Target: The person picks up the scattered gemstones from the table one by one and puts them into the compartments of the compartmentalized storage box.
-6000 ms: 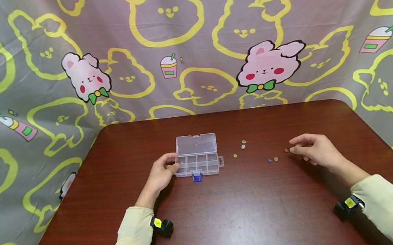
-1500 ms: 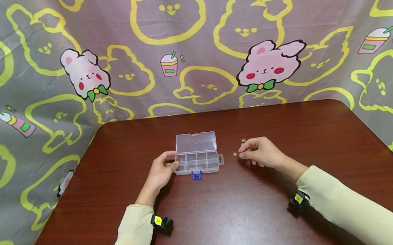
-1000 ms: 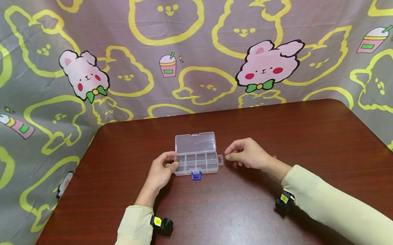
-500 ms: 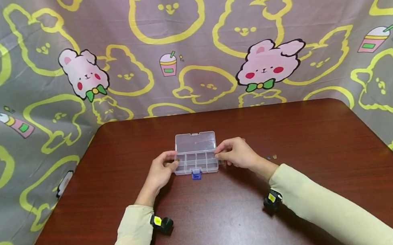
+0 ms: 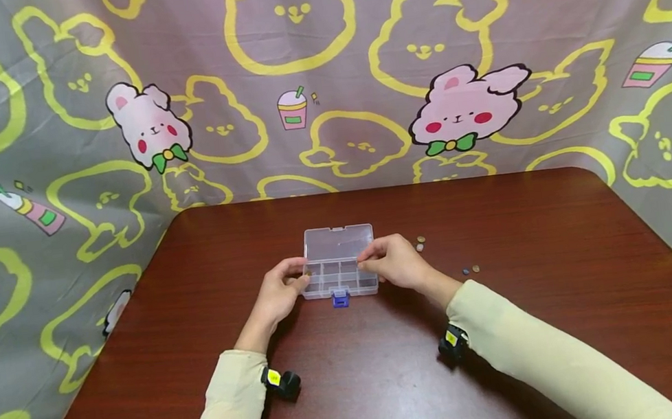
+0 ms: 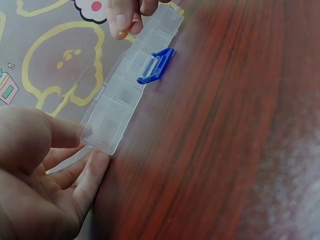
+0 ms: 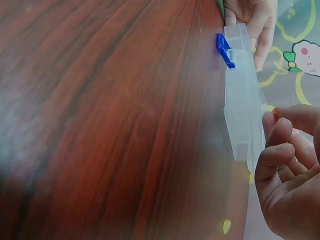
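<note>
Sliding in from the right rim of the transparent compartment box [image 5: 354, 292], the right hand [image 5: 401, 261] now hangs over its back-right part, pinching a small orange piece [image 6: 123, 34]! The left hand [image 5: 281, 289] grips the left end. Wooden tabletop [image 5: 368, 385] spreads broad in front. The piece shows bright, mostly fingertip-hidden.

At the frame's centre, a compartment box [image 5: 349, 277] sits on the bench [image 5: 368, 385], lid [image 5: 338, 242] behind, clasp [image 5: 341, 300] in front. Fingers [image 5: 292, 263] of the left hand [image 5: 276, 296] hold its left end; those of the right hand [image 5: 404, 262] hold a bead [image 6: 123, 34] over its right part. Two pebbles [image 5: 421, 239] lie farther right.
</note>
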A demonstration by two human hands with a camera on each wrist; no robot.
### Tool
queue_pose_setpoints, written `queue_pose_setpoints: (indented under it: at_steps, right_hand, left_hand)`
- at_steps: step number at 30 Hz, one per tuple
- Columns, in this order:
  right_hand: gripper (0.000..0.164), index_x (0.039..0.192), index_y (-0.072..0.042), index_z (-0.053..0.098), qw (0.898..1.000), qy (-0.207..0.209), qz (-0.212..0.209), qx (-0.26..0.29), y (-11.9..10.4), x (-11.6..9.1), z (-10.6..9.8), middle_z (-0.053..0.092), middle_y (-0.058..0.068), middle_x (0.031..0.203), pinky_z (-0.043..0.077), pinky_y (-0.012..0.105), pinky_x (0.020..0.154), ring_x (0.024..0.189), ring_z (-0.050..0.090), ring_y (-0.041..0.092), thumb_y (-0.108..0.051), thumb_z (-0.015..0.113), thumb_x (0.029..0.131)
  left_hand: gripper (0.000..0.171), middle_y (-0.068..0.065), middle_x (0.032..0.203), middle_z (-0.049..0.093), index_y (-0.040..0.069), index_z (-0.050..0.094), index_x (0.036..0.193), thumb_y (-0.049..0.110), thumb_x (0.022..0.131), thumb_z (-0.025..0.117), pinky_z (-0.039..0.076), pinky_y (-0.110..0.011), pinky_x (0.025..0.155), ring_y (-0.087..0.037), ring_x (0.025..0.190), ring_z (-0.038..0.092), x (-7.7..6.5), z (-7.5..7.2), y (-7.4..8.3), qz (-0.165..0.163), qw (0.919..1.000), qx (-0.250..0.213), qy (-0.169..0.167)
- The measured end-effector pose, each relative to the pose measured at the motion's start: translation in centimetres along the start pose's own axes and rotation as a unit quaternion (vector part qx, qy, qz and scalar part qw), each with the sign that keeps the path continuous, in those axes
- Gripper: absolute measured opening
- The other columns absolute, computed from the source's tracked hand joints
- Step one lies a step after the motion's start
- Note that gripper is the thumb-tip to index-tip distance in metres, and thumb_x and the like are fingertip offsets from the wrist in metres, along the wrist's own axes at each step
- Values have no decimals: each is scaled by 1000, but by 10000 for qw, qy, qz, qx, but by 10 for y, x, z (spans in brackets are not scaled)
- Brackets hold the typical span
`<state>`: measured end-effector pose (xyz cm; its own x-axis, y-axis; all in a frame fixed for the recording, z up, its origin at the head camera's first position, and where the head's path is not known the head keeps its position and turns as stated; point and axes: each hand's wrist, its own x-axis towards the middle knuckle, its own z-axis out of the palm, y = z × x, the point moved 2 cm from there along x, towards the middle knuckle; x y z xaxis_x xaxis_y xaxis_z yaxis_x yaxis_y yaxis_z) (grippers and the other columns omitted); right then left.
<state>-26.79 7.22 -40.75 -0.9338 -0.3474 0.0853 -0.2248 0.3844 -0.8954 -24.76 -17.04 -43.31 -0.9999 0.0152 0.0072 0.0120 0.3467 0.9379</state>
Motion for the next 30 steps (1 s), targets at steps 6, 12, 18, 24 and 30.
queue_pose_setpoints:
  at_steps: [6,12,18,24,30]
  right_hand:
    - [7,92,-1,77,9998,56,-25,-177,-2,6,5,73,6,76,44,25,48,46,53,13,-5,75,87]
    - [6,92,-3,78,9996,58,144,-247,-7,9,8,72,4,74,41,24,48,44,52,11,-7,75,88]
    - [4,90,-4,77,9992,130,224,-317,-8,12,11,72,1,76,46,25,48,49,57,15,-7,75,88]
    - [4,89,-5,77,9988,188,249,-368,-9,14,14,73,1,76,46,23,48,48,56,12,-7,76,87]
    - [4,89,-4,77,9987,190,305,-370,-10,14,14,72,1,75,45,23,48,47,54,10,-7,77,86]
  left_hand:
    - [34,-20,115,65,-2,64,125,-4,92,65,47,-24,74,-19,87,60,2,-1,-1,43,10000,11,20]
    - [33,-20,115,65,-1,64,125,-4,92,65,47,-25,75,-20,87,60,3,-1,-1,53,10000,21,28]
    - [33,-21,116,65,-2,64,126,-4,93,64,47,-26,76,-23,90,61,2,-1,-1,19,10000,72,14]
    - [33,-21,116,65,-1,64,125,-4,92,65,47,-24,75,-23,90,61,1,0,-3,-17,10000,37,24]
    - [33,-22,115,65,-2,64,125,-5,92,64,47,-23,73,-22,88,60,0,-1,-3,0,10000,8,40]
